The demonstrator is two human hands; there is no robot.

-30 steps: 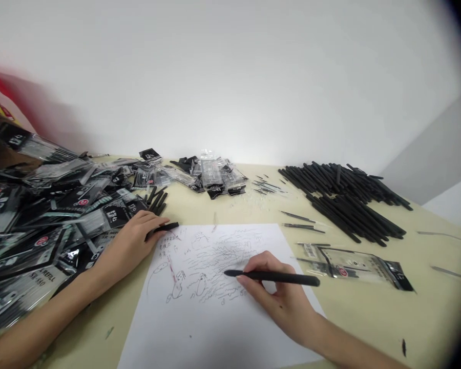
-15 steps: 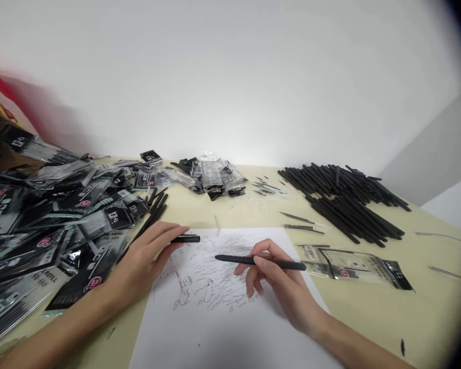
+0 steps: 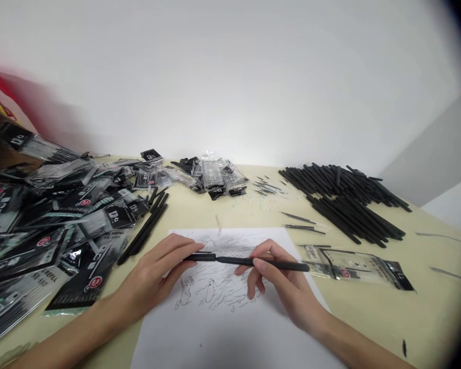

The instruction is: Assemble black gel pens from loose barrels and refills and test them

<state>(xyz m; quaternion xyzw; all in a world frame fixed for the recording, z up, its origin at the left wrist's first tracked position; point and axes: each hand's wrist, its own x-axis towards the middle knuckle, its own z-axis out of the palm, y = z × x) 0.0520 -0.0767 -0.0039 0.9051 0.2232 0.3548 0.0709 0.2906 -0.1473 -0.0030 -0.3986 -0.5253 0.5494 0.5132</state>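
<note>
Above a scribbled sheet of paper [image 3: 176,338], the left hand [image 3: 157,271] clamps thumb and fingers on a black pen cap [image 3: 205,257], its mouth facing the right hand [image 3: 286,289], which pinches a black pen [image 3: 284,265] between thumb and fingers, tip toward the left hand. Cap and pen appear to meet end to end midway between the two hands; whether the tip sits inside the mouth cannot be told from here. Good form at this step likely means keeping both in one straight line, steadying the left hand's grip and feeding from the right with gentle, even pressure, since a slanted tip could catch the rim. A few loose black pens [image 3: 148,228] lie just beyond the left hand, refill packets [image 3: 88,277] spread to its left, and a heap of black pens [image 3: 355,218] rests beyond and right of the right hand, a clear packet [image 3: 357,264] nearer.
</note>
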